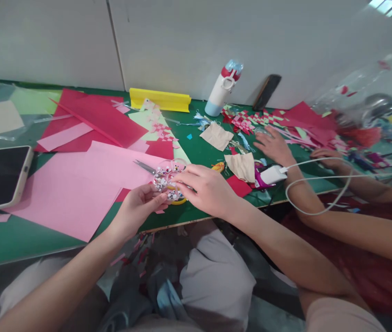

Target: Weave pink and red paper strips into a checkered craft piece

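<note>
Near the table's front edge is a clear compartmented container (164, 180) of small beads or googly eyes. My left hand (140, 205) holds its near left side, with thumb and fingers round the rim. From the right, my right hand (203, 186) reaches over the container, its fingers closed together at the small pieces; what they pinch is too small to name. Scissors (144, 167) lie with their blades pointing left, and their yellow handle shows beside the container. Pink paper sheets (74, 189) lie to the left.
A phone (2, 177) lies at left. Red paper (102, 120), a yellow folded strip (160, 100) and a bottle (222, 90) stand or lie behind. At right, another person's hands (275, 146) are among woven paper strips, fabric pouches (240, 167) and a white cable (315, 161).
</note>
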The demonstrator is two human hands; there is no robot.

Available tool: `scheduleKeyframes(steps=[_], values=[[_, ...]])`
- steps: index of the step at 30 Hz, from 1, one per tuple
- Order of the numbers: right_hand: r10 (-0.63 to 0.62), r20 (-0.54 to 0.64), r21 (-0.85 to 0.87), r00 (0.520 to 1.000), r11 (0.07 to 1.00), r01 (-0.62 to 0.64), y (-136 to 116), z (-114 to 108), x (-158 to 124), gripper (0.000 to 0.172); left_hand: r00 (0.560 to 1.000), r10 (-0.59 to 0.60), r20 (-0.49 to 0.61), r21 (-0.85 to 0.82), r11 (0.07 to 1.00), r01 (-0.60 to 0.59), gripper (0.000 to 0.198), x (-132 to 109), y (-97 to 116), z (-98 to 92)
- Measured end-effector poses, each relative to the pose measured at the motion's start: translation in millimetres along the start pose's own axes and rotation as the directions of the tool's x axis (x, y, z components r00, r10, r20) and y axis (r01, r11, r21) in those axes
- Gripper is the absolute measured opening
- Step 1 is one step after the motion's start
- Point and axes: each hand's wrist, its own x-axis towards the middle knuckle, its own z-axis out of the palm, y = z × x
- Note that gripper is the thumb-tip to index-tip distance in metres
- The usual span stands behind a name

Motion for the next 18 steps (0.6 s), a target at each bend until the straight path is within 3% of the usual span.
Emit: scheduleKeyframes(steps=[9, 18], values=[[0.251, 0.012, 0.0, 0.968, 0.968, -0.252, 12, -21, 14, 0.019, 0.999, -0.053, 0.0, -0.044, 0.998, 0.053, 0.032, -8, 2, -2.8], [0.273, 0.123, -0.057, 0.954, 0.962, -0.268, 0, -17, 18, 0.022, 0.996, -0.081, 0.029, -0.039, 0.996, 0.082, 0.032, -11, 2, -1.5]])
